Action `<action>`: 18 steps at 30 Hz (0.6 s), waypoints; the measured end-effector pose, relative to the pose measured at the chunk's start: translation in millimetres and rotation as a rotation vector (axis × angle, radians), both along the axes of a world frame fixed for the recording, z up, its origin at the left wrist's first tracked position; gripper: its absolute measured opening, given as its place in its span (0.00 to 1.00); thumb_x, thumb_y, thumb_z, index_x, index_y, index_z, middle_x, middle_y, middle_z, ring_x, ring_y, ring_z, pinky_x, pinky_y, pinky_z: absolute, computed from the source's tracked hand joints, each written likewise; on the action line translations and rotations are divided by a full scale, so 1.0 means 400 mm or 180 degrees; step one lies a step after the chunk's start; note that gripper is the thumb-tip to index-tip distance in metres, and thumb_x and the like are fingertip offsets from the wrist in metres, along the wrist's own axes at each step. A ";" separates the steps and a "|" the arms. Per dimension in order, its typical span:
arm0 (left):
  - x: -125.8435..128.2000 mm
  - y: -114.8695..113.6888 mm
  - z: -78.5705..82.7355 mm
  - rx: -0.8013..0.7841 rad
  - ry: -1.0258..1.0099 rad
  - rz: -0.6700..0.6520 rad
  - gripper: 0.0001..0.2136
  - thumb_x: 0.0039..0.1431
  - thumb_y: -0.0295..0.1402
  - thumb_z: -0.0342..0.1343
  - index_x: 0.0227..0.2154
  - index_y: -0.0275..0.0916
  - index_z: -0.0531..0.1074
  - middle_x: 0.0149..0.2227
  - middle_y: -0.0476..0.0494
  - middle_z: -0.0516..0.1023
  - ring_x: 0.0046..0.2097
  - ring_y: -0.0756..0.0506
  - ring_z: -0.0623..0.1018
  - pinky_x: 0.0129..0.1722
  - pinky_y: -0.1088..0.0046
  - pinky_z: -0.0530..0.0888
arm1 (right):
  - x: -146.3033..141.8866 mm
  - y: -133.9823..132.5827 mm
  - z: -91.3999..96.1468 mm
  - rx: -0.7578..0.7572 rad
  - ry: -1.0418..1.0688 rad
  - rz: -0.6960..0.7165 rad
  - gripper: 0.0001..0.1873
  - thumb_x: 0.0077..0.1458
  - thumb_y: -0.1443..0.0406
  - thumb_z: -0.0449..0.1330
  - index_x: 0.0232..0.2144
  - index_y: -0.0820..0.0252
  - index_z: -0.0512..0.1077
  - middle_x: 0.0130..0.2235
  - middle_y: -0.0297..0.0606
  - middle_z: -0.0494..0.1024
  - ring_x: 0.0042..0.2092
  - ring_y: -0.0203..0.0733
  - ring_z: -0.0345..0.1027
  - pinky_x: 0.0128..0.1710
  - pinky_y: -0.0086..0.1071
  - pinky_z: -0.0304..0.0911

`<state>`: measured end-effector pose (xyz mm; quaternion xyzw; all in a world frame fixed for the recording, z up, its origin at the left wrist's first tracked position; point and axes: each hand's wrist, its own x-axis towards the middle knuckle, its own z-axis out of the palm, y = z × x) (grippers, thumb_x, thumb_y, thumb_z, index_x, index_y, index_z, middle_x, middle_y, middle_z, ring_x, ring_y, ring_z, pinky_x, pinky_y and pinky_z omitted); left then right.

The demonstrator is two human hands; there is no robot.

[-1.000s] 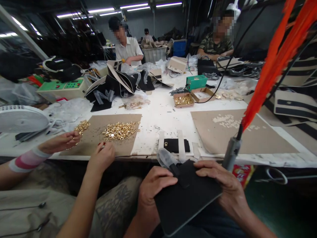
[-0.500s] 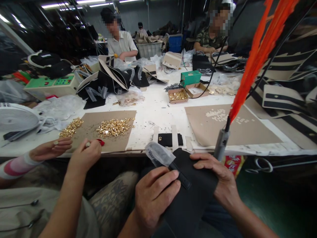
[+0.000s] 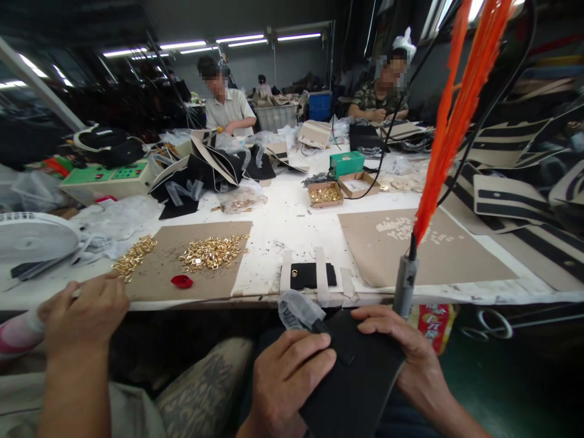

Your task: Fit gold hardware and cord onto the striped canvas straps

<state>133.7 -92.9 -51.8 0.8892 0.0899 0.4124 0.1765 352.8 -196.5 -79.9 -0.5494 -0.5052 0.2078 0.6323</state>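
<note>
A flat black panel [image 3: 360,377], perhaps a bag piece, is held over my lap below the table edge. My left hand [image 3: 289,374] is closed with its fingertips pressing a short black strap [image 3: 340,350] against the panel's face. Clear plastic wrap [image 3: 298,310] covers the strap's far end. Gripping the panel's right edge, my right hand [image 3: 401,340] has its fingers over the top and its thumb hidden behind. Just beyond, a small black piece with a gold ring [image 3: 312,275] lies on the table between two pale tape strips.
At left, a co-worker's hands [image 3: 86,310] are near gold fittings [image 3: 210,252] and a red object [image 3: 182,281] on brown board. A grey tube [image 3: 405,286] with orange strands stands beside my right hand. Farther back are a green box [image 3: 347,163] and a small box of gold parts [image 3: 325,194].
The view has tilted up slightly, so the table sits lower. My hands keep their hold on the panel and strap. The co-worker's hands have moved left, away from the red object.
</note>
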 end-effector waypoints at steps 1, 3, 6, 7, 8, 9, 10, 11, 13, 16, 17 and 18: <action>0.001 0.002 -0.006 -0.0030 -0.0050 0.0014 0.12 0.70 0.28 0.52 0.51 0.36 0.77 0.46 0.35 0.83 0.48 0.43 0.81 0.44 0.68 0.82 | 0.006 -0.006 -0.004 -0.0027 -0.0152 -0.0083 0.07 0.61 0.57 0.66 0.39 0.49 0.83 0.45 0.45 0.82 0.44 0.49 0.80 0.39 0.35 0.76; 0.000 0.004 -0.019 -0.0080 -0.0101 0.0049 0.12 0.70 0.29 0.51 0.51 0.37 0.77 0.46 0.35 0.83 0.47 0.43 0.82 0.42 0.68 0.82 | 0.030 -0.022 -0.013 -0.0165 -0.0559 -0.0635 0.10 0.60 0.57 0.67 0.43 0.49 0.81 0.49 0.45 0.79 0.48 0.51 0.77 0.46 0.40 0.74; -0.002 0.002 -0.032 -0.0140 -0.0092 0.0067 0.11 0.70 0.31 0.52 0.50 0.37 0.77 0.45 0.34 0.83 0.45 0.42 0.82 0.41 0.68 0.82 | 0.096 -0.038 -0.040 -0.0634 -0.0905 -0.2118 0.26 0.56 0.51 0.68 0.54 0.53 0.75 0.54 0.47 0.75 0.48 0.53 0.75 0.53 0.48 0.69; -0.002 0.001 -0.035 -0.0202 -0.0076 0.0077 0.11 0.70 0.31 0.53 0.49 0.37 0.77 0.45 0.34 0.82 0.45 0.43 0.82 0.42 0.68 0.81 | 0.123 -0.037 -0.055 -0.0837 -0.0906 -0.2455 0.32 0.54 0.49 0.68 0.57 0.55 0.72 0.55 0.48 0.75 0.47 0.54 0.75 0.52 0.49 0.69; -0.002 0.000 -0.036 -0.0280 -0.0047 0.0087 0.10 0.69 0.30 0.54 0.49 0.37 0.77 0.46 0.35 0.82 0.45 0.43 0.82 0.42 0.68 0.81 | 0.150 -0.032 -0.073 -0.1040 -0.0892 -0.2598 0.37 0.53 0.46 0.67 0.59 0.57 0.70 0.54 0.49 0.75 0.47 0.55 0.74 0.50 0.50 0.69; 0.000 0.000 -0.037 -0.0343 -0.0015 0.0075 0.10 0.69 0.29 0.54 0.49 0.37 0.77 0.46 0.35 0.82 0.46 0.43 0.82 0.43 0.68 0.81 | 0.174 -0.023 -0.092 -0.1248 -0.0904 -0.2566 0.39 0.52 0.45 0.66 0.59 0.59 0.69 0.53 0.50 0.76 0.47 0.56 0.74 0.48 0.49 0.69; 0.001 0.000 -0.038 -0.0385 0.0012 0.0052 0.10 0.68 0.27 0.55 0.49 0.37 0.77 0.47 0.35 0.82 0.46 0.43 0.82 0.44 0.67 0.81 | 0.196 -0.013 -0.112 -0.1440 -0.0972 -0.2440 0.38 0.52 0.43 0.65 0.56 0.60 0.71 0.50 0.49 0.77 0.47 0.57 0.73 0.47 0.48 0.68; 0.003 0.000 -0.037 -0.0402 0.0031 0.0024 0.11 0.67 0.27 0.56 0.49 0.37 0.77 0.47 0.35 0.82 0.46 0.43 0.81 0.44 0.67 0.80 | 0.214 -0.001 -0.130 -0.1615 -0.1088 -0.2297 0.34 0.52 0.42 0.64 0.51 0.61 0.73 0.45 0.48 0.78 0.45 0.57 0.73 0.45 0.48 0.68; 0.006 0.001 -0.034 -0.0374 0.0049 -0.0040 0.11 0.66 0.27 0.57 0.49 0.36 0.77 0.47 0.34 0.82 0.47 0.42 0.81 0.44 0.67 0.80 | 0.235 0.021 -0.152 -0.1940 -0.1244 -0.2167 0.28 0.53 0.41 0.61 0.38 0.59 0.74 0.35 0.44 0.77 0.40 0.57 0.71 0.41 0.46 0.65; 0.008 0.002 -0.027 -0.0356 0.0034 0.0017 0.10 0.66 0.27 0.57 0.48 0.36 0.77 0.46 0.35 0.82 0.45 0.43 0.81 0.42 0.67 0.80 | 0.232 0.036 -0.125 -0.2062 -0.0741 -0.2139 0.25 0.52 0.41 0.61 0.31 0.57 0.72 0.29 0.40 0.74 0.36 0.55 0.70 0.38 0.45 0.63; 0.009 0.002 -0.025 -0.0343 0.0043 0.0042 0.09 0.66 0.27 0.57 0.47 0.36 0.77 0.45 0.35 0.83 0.45 0.43 0.81 0.42 0.68 0.80 | 0.222 0.037 -0.095 -0.1863 -0.0406 -0.2066 0.24 0.52 0.43 0.63 0.32 0.58 0.73 0.31 0.40 0.75 0.37 0.54 0.70 0.39 0.45 0.64; 0.011 0.001 -0.024 -0.0322 0.0069 0.0054 0.09 0.67 0.27 0.57 0.47 0.36 0.78 0.45 0.36 0.83 0.44 0.44 0.81 0.41 0.68 0.80 | 0.209 0.038 -0.057 -0.1535 -0.0004 -0.1945 0.22 0.52 0.46 0.64 0.35 0.58 0.74 0.33 0.40 0.76 0.38 0.53 0.71 0.41 0.45 0.65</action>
